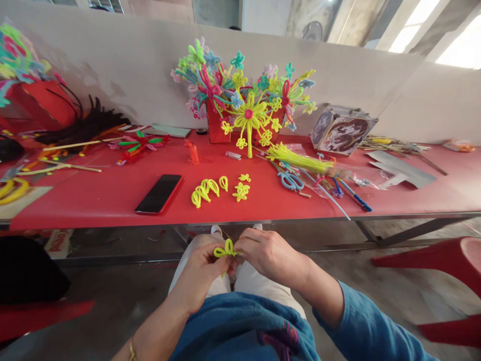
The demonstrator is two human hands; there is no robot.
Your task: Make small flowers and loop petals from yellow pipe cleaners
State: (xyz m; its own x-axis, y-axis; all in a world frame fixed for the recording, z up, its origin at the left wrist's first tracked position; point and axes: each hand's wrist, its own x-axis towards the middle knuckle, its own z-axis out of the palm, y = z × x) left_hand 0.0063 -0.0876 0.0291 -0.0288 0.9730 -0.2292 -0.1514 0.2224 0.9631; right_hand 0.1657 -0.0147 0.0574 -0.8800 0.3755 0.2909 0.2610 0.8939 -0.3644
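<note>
Over my lap, my left hand (205, 265) pinches a yellow pipe-cleaner flower (226, 249) with a few looped petals showing. My right hand (263, 250) closes on the flower's right side, thumb and fingers together; its fingertips partly hide the stem. On the table in front lie several loose yellow pipe-cleaner loops (205, 190) and, to their right, small yellow pipe-cleaner flowers (241, 191). Behind them a big yellow pipe-cleaner flower (253, 116) with a pink centre stands before red boxes filled with colourful pipe-cleaner flowers (210, 80).
A phone (160, 194) lies near the front edge of the red table (93, 200). To the right are blue-handled scissors (290, 181), a bundle of yellow pipe cleaners (296, 158) and a patterned box lantern (342, 129). A red stool (443, 265) stands at the right.
</note>
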